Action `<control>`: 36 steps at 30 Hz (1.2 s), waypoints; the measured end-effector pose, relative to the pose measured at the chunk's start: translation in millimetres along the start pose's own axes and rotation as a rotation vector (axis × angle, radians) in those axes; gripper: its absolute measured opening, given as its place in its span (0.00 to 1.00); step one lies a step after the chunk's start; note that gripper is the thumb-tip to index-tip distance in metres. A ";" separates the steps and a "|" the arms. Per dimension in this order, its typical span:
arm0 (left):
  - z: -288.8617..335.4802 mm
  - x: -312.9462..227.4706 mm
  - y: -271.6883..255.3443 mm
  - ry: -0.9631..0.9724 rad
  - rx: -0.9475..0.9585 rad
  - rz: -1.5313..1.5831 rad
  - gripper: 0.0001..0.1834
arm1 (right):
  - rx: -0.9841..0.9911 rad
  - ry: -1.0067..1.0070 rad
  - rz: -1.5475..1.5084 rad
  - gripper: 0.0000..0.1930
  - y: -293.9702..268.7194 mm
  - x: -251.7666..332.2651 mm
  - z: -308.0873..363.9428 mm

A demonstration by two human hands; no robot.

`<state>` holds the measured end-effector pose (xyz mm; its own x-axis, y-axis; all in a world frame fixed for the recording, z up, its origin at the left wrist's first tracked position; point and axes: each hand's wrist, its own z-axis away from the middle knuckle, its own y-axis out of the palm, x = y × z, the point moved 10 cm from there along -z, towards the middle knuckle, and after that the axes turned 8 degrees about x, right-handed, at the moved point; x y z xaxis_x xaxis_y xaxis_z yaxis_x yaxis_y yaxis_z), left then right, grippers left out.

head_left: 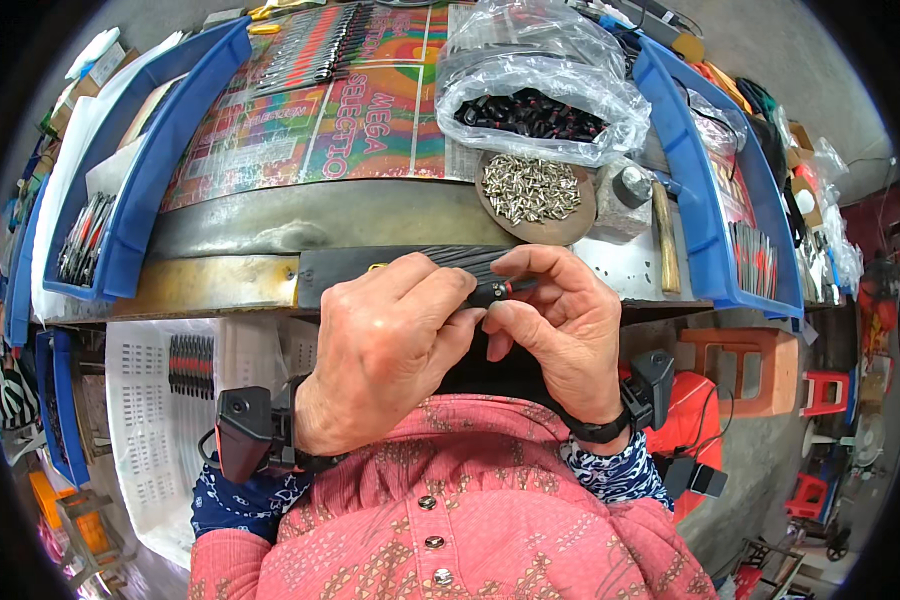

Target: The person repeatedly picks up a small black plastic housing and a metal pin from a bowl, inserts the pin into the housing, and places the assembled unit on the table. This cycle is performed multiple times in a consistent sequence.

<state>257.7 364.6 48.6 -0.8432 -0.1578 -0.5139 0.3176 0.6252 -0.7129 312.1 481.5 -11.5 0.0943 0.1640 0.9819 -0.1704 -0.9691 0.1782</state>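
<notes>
In front of my chest, above the table's front edge, both hands meet on a small black part with bright metal dots and a red trace (488, 292). My left hand (385, 340), back upward, pinches its left end between thumb and fingertips. Thumb and curled fingers of my right hand (565, 330) grip its right end. The fingers cover much of the part, so its full shape is hidden. Just beyond them lies a dark ribbed strip (440, 262) on the table edge. Small silvery metal pins (530, 188) fill a round brown dish (494, 222) behind my right hand.
A clear plastic bag (540, 70) holds many black-and-red parts. Slim red-and-black pieces (315, 50) lie in rows on printed cardboard (260, 150). Blue bins (135, 230) (705, 230) stand at both sides. Near the right one are a metal block (620, 215) and wooden handle (664, 240). A white basket (155, 440) sits lower left.
</notes>
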 end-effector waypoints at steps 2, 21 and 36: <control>0.4 -0.6 -0.2 0.004 0.001 -0.001 0.09 | 0.006 -0.002 -0.023 0.14 -0.1 0.7 -1.1; 0.2 -2.6 2.2 0.063 -0.042 0.016 0.09 | -0.180 -0.137 0.011 0.05 1.0 -3.7 1.9; 0.5 5.5 4.9 0.055 0.029 0.104 0.11 | 0.036 -0.039 -0.162 0.07 1.7 -18.1 -7.1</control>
<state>254.8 366.3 42.0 -0.8272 -0.0507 -0.5596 0.4165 0.6132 -0.6712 303.1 478.2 -28.6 0.1554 0.3121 0.9372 -0.1152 -0.9366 0.3310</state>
